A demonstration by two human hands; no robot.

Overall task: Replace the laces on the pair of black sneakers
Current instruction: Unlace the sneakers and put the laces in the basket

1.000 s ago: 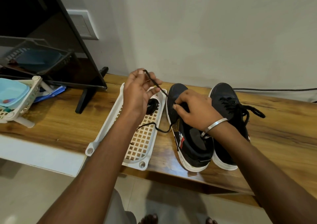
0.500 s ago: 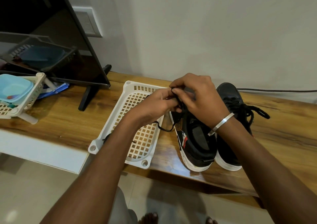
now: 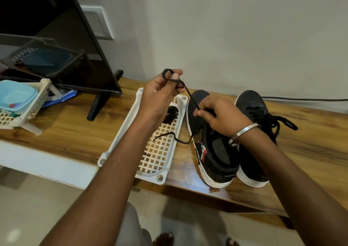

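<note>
head view, the only one we had: we held the black lace (image 3: 190, 95) taut between our two hands, and its line was what the next pull hung on. our left hand (image 3: 160, 97) was raised above the far end of the white lattice tray (image 3: 120, 142), fingers curled, pinching a small loop of lace between thumb and fingertips. from there the lace ran straight down and to the right to our right hand (image 3: 222, 117), which rested on the tongue area of the left sneaker (image 3: 209, 151) with fingers bent, pinching the lace close to the eyelets. so the long axis of the free lace slanted up and away from the shoe toward the left hand, and the right hand was the nearer to the eyelets. a loose tail (image 3: 175, 138) trailed from the shoe onto the tray, beside a coiled lace (image 3: 171, 114). the right sneaker (image 3: 254, 132) stood just beside its mate, laced and tied. we judged the left shoe only partly threaded.
</note>
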